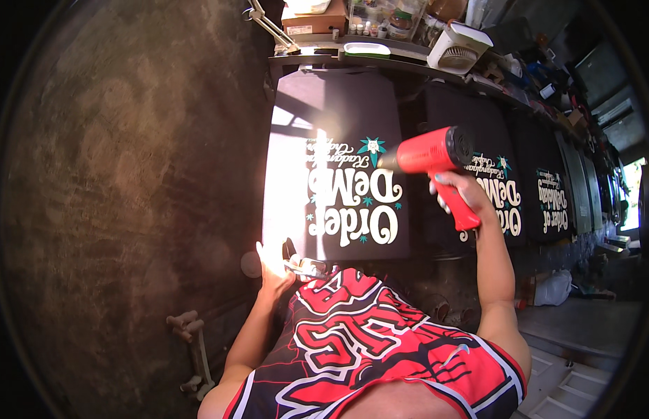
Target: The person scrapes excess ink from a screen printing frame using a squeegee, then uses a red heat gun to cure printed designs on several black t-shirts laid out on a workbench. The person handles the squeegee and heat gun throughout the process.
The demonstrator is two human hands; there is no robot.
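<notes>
My right hand (464,194) is closed around the handle of a red heat gun (426,152). Its nozzle points left, above a dark shirt (359,105) laid flat on a board in front of me. White lettering (359,209) and small teal leaf shapes are printed on that shirt, upside down from my side. At the shirt's near left corner, my left hand (274,269) is by the board's edge, beside a dark and grey metal-looking piece (307,269). Strong sunlight washes out its fingers, so their grip is unclear.
More dark printed shirts (502,192) lie on boards in a row to the right. Along the far side, a shelf carries a white fan (458,49), a white tray (367,49), a lamp arm (272,28) and jars. A white bag (550,288) sits low at right.
</notes>
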